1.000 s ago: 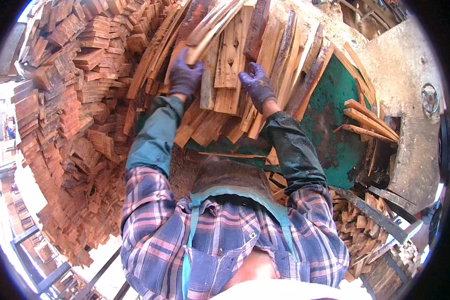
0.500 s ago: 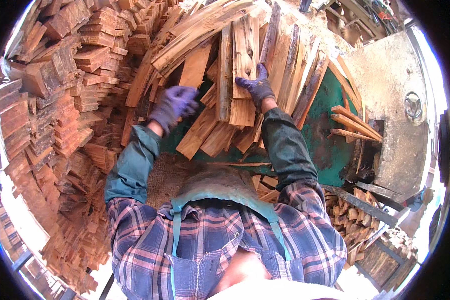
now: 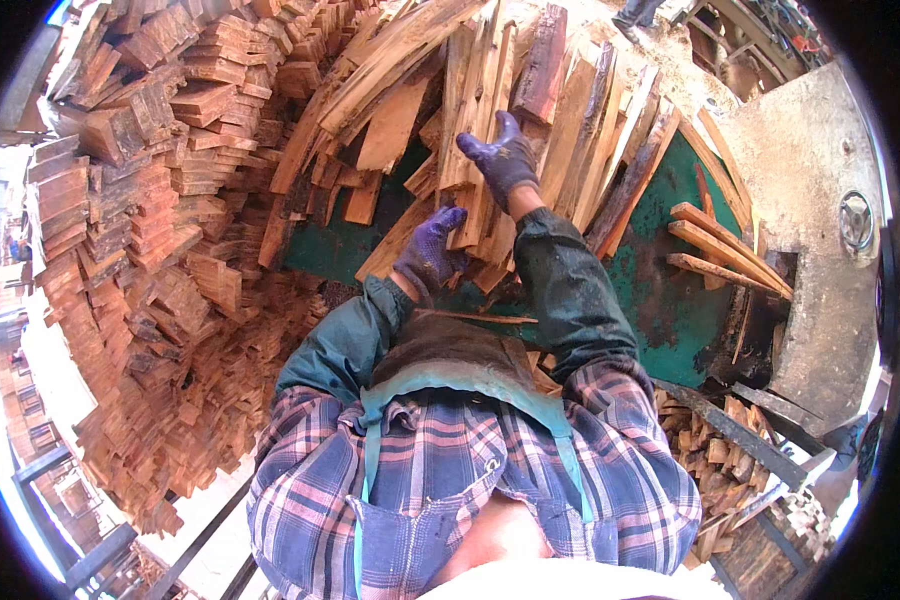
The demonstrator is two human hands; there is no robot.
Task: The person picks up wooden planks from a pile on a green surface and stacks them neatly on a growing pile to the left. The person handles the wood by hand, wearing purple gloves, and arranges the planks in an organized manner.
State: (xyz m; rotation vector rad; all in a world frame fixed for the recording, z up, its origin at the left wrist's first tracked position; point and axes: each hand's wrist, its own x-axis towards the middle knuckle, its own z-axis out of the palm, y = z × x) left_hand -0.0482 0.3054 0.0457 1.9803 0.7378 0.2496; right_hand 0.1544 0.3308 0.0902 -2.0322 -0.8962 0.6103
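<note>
Both my hands wear purple-and-dark work gloves. My left hand (image 3: 432,252) is at the near ends of several rough wooden planks (image 3: 457,178), its fingers curled against a plank end. Higher and to the right, my right hand (image 3: 503,165) lies over the planks with thumb and forefinger spread apart; its other fingers are partly hidden. A dark reddish-edged plank (image 3: 542,70) lies just beyond it. More planks (image 3: 580,130) fan out to the right, some with dark bark edges. The pile rests on a green metal surface (image 3: 660,310) with worn dark patches.
Tall stacks of cut boards (image 3: 150,210) fill the left side. A few thin wood strips (image 3: 730,250) stick out at the right, beside a dusty machine panel (image 3: 810,170) with a round handwheel (image 3: 856,220). Cut wood pieces (image 3: 720,440) lie low at the right behind a metal bar (image 3: 740,435).
My left hand has moved right, from the pile's left side to the plank ends. My right hand has shifted slightly up and left. The wide plank under it is no longer in the same place.
</note>
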